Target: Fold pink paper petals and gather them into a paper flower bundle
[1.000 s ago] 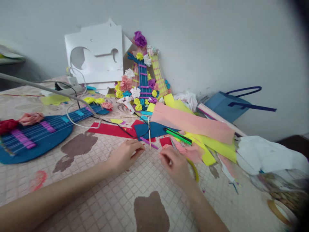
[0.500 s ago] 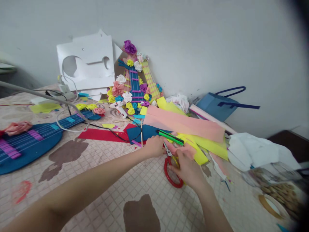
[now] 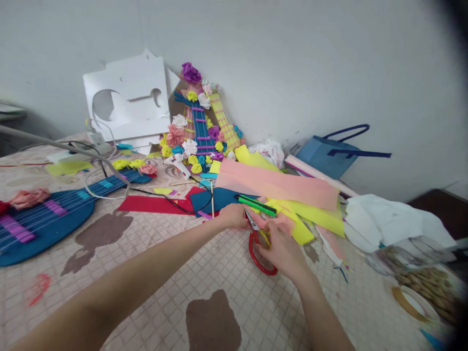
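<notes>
Red-handled scissors lie at a slant over the table between my hands, blades pointing up and left. My right hand grips them at the handles, its thumb over the red loop. My left hand is closed by the blade tips; what its fingers pinch is hidden. Behind the blades, close to my right fingers, is a small crumpled piece of pink paper. A green utility knife rests just beyond both hands, over dark blue sheet.
Pink sheet and yellow strips lie beyond my hands. A glue gun with a cord and a blue paper guitar are left. Flower-decorated guitars lean on the wall. Tape and a clear container stand right.
The view has shifted slightly. Both hands and the scissors stay nearly in place, with only small movement at the fingers.
</notes>
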Available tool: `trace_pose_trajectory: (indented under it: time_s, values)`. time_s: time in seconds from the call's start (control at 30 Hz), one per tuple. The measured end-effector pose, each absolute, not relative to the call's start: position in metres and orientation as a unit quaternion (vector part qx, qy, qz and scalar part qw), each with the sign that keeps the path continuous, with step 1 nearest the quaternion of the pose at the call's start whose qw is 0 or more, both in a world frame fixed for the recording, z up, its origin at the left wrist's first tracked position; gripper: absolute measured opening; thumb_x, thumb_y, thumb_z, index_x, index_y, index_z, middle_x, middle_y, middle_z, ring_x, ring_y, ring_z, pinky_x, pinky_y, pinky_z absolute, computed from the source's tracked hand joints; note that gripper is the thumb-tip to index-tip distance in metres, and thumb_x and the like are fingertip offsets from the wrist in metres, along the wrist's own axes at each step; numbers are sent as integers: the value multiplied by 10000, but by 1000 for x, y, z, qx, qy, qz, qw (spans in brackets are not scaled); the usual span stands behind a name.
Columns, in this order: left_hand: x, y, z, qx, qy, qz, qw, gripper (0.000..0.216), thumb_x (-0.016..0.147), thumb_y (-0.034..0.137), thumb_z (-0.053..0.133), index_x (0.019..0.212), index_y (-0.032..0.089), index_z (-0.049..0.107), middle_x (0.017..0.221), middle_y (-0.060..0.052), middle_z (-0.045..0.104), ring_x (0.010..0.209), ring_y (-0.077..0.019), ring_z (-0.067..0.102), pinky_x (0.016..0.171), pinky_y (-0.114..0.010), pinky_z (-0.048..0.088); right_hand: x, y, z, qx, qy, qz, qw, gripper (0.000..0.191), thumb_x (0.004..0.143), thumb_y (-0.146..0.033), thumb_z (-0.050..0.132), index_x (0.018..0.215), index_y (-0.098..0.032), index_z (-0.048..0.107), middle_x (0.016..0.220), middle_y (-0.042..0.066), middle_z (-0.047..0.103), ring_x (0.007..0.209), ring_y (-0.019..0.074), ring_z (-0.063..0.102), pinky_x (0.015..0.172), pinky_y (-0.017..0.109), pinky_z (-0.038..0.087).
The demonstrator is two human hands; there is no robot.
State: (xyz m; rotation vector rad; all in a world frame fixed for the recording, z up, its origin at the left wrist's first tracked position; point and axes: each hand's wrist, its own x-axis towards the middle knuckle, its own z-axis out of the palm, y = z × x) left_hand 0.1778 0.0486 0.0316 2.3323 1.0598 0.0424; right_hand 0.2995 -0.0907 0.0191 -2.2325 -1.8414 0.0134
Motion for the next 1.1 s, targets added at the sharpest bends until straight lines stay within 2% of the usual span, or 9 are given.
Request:
trace_pose_trajectory:
  time_s: [0.1,0.23,0.43,0.5,0.67,0.77,0.87,0.97,1.1]
  values:
    - [173,50,36,871,388,45,299,177,678,351,618,719,182,650,709,-32,671,667,-186,628,492,-220,378,301,-91,24,-770,-620,-18,145,289,737,-271,596,997,-204,490,869,61,659,720,229,622,522,261,320]
    - [154,63,45,862,392,86,308,69,612,197,606,670,161,603,692,-27,641,660,-162,594,487,-210,355,300,-91,31,-787,-591,-39,171,277,736,-274,608,979,-216,487,882,49,658,716,213,622,512,244,301]
    - [90,83,54,839,394,107,360,138,635,288,592,663,171,524,539,30,527,510,-110,497,430,-189,313,303,-90,18,-781,-612,-14,125,218,758,-306,609,907,-203,486,806,44,628,686,221,607,526,262,325]
    - [69,81,54,832,388,108,382,165,653,317,589,670,173,509,533,38,515,489,-98,478,422,-183,308,303,-89,14,-776,-614,-14,141,201,771,-333,611,868,-202,495,844,59,619,734,233,608,563,285,374]
    - [37,58,56,837,360,127,393,141,672,287,583,681,171,503,557,45,495,514,-92,449,442,-181,298,271,-73,33,-678,-660,27,323,200,858,-337,518,995,-191,518,1009,89,593,937,221,574,766,341,463]
    - [31,40,59,859,335,145,358,108,680,228,572,659,167,486,565,49,476,526,-86,415,458,-184,271,234,-59,52,-592,-744,93,295,287,850,-313,552,1117,-212,524,1146,84,571,1118,228,495,909,371,413]
    - [24,27,61,871,319,145,343,71,712,202,558,684,163,505,593,43,511,534,-84,425,465,-188,255,205,-47,61,-538,-792,170,232,285,802,-322,623,1059,-216,559,1033,49,615,977,209,553,799,322,438]
    - [14,24,58,872,309,140,352,110,751,248,577,707,160,527,603,39,526,536,-85,426,461,-188,251,193,-39,56,-533,-786,249,188,32,801,-223,589,805,-201,565,748,-25,592,699,136,547,576,226,369]
    - [3,30,47,851,286,126,421,160,761,298,606,745,147,555,624,25,563,556,-92,468,473,-180,297,193,-38,41,-548,-760,290,193,123,778,-169,577,680,-183,505,622,-53,492,607,105,466,517,216,285]
